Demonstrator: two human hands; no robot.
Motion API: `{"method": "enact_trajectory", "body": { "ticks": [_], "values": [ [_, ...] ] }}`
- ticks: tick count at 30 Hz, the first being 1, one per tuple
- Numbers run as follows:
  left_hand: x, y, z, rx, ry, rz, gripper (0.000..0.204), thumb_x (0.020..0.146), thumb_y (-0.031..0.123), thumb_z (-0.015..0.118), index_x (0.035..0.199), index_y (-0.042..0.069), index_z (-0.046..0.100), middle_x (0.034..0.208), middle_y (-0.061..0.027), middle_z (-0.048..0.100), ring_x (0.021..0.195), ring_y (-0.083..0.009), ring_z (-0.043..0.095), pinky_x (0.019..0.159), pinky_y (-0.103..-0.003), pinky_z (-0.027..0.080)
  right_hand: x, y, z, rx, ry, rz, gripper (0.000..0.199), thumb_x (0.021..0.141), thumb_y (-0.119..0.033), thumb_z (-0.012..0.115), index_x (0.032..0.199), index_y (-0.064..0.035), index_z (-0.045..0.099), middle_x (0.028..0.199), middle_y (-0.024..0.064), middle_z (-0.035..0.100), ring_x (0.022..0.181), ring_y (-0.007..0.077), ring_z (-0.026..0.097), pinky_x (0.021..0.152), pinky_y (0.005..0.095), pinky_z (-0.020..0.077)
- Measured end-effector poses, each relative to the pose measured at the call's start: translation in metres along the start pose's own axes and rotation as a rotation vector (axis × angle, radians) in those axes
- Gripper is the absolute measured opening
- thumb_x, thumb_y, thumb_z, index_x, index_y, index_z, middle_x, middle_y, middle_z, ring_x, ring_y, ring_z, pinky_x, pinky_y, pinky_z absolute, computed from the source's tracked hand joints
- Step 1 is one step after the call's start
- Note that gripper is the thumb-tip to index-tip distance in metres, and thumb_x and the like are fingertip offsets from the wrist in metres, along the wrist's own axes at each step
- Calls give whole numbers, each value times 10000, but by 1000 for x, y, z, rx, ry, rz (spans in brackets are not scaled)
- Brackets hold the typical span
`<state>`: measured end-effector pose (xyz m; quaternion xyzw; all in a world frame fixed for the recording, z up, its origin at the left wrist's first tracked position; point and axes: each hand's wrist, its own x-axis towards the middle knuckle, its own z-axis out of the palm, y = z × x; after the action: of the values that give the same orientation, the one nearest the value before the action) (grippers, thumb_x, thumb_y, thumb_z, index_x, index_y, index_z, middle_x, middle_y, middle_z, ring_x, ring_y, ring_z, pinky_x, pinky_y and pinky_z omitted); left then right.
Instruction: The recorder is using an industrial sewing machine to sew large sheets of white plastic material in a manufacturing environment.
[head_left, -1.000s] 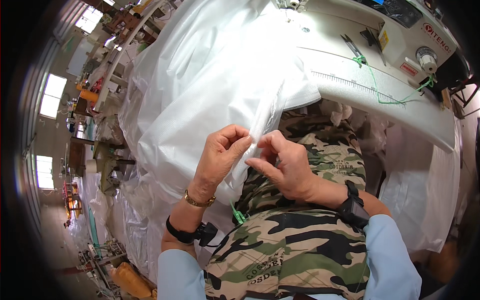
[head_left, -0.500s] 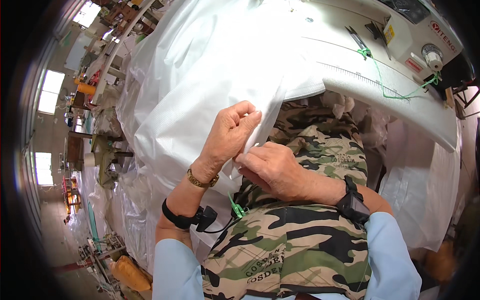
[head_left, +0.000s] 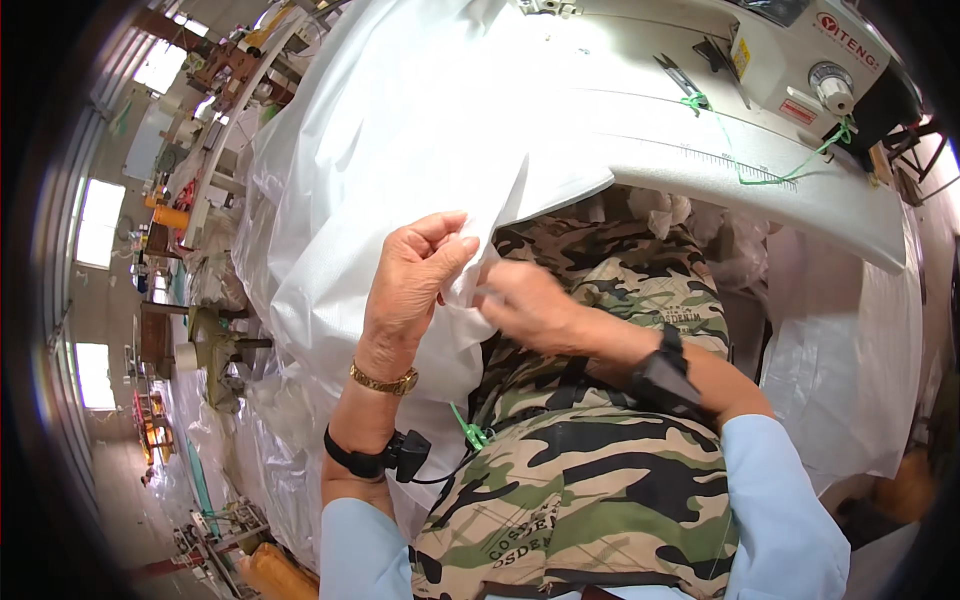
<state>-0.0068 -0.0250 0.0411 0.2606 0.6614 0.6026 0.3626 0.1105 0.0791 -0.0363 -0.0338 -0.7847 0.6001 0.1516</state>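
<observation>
The white sheet (head_left: 350, 190) lay in folds over the left part of the pale counter (head_left: 640, 165) and hung down beside the person's lap; the left hand (head_left: 415, 270) had its grip pinched on the sheet's lower right edge, thumb against fingers; the right hand (head_left: 530, 305) was just beside it, blurred, its fingers curled toward that same edge, and one could not tell whether its grip was closed on the sheet; a gold-coloured band (head_left: 384, 380) circled the left wrist; below the hands spread a camouflage garment (head_left: 600, 470); farther right on the counter lay small snips (head_left: 682, 80), tied to green thread (head_left: 735, 165) that ran toward the machine head (head_left: 800, 60); translucent plastic sheeting (head_left: 830, 370) hung beneath the counter's right end.
</observation>
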Motion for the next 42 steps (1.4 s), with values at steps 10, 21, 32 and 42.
{"method": "enact_trajectory", "body": {
  "ticks": [10, 21, 32, 42],
  "values": [
    [8, -4, 13, -164, -188, -47, 655, 908, 43, 639, 1428, -203, 326, 850, -44, 682, 597, -11, 563, 439, -154, 385, -6, 4, -43, 615, 660, 74, 336, 948, -154, 706, 1153, -3, 487, 1060, 69, 594, 960, 104, 572, 863, 251, 502],
    [13, 4, 24, -323, -250, -57, 707, 874, 6, 595, 1464, -196, 264, 808, -5, 646, 637, -9, 554, 541, -152, 443, 12, -7, -64, -316, 552, -380, 187, 884, 38, 632, 1067, 10, 603, 868, 114, 565, 712, 189, 585, 640, 316, 485],
    [12, 21, 15, 8, -358, -57, 678, 863, 22, 597, 1443, -191, 318, 835, -3, 619, 724, -7, 543, 647, -137, 416, 19, -4, -71, -618, 514, -500, 245, 829, 20, 646, 1063, -41, 609, 828, 114, 565, 721, 294, 569, 650, 389, 463],
    [59, -1, 32, 85, -74, 192, 248, 985, 216, 634, 808, 43, 630, 784, 55, 598, 735, -15, 505, 646, -180, 406, 30, -5, -71, -847, 438, -691, 240, 806, -5, 686, 1038, -12, 627, 887, 105, 616, 786, 289, 613, 718, 384, 497]
  ]
}}
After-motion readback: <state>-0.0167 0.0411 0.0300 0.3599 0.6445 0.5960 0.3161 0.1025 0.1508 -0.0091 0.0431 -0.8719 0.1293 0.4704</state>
